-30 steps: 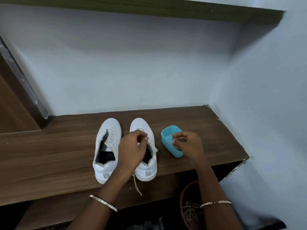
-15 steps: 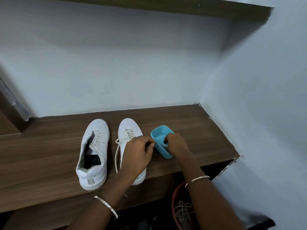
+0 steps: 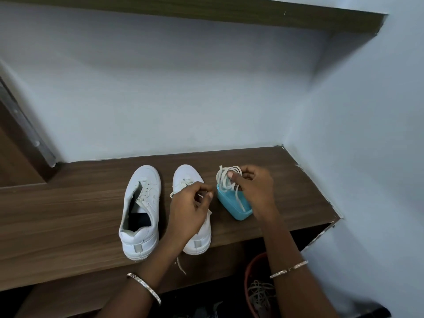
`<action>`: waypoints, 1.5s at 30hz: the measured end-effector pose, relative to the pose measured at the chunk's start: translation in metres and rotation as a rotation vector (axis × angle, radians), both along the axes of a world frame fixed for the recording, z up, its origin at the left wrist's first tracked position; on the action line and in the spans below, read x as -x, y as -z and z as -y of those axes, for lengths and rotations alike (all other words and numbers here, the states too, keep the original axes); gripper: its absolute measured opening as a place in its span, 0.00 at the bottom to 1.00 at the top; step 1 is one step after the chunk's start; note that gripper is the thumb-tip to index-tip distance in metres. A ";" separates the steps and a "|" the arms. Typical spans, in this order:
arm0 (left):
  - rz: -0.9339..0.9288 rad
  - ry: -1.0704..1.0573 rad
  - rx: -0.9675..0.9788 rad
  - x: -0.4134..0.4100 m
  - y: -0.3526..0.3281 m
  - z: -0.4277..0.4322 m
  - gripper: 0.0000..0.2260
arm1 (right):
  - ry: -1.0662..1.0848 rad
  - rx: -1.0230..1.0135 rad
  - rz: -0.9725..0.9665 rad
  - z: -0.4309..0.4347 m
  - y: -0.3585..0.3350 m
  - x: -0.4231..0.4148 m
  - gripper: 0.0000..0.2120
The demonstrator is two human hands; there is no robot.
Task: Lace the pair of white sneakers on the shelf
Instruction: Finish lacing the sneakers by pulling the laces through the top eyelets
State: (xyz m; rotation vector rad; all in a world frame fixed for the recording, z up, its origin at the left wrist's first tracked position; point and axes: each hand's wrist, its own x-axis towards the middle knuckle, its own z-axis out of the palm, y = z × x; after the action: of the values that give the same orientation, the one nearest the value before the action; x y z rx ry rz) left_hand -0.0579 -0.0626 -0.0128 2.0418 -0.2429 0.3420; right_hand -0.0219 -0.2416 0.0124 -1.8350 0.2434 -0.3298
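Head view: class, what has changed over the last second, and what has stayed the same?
The right hand reached into the blue tub, took hold of a loose lace bundle and lifted it out. Its grip now holds the bundle just above the tub. The left hand stays over the laced sneaker, pinching its lace; the unlaced sneaker and tub have not moved.

We are curling our left hand, thumb and index fingertip pinching a thin lace end between them. Our right hand is gripping a coiled lace bundle, loops sticking out past the fingertips. Both forearms are angling in behind the fingers.
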 end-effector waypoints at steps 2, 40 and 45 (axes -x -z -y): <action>-0.076 -0.009 0.136 0.002 -0.007 -0.005 0.10 | -0.122 -0.220 0.024 -0.013 -0.014 0.013 0.05; -0.480 -0.497 0.661 0.012 -0.019 -0.170 0.04 | -0.214 -0.566 -0.300 -0.076 -0.035 0.021 0.18; -0.369 -0.306 0.121 0.016 -0.048 -0.139 0.19 | -0.491 -1.079 -0.337 -0.110 -0.061 0.031 0.14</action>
State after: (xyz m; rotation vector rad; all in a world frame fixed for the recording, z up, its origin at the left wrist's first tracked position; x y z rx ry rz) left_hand -0.0739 0.0767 0.0357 1.9787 0.3120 0.1548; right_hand -0.0526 -0.1314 0.0732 -0.8107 0.1421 0.4095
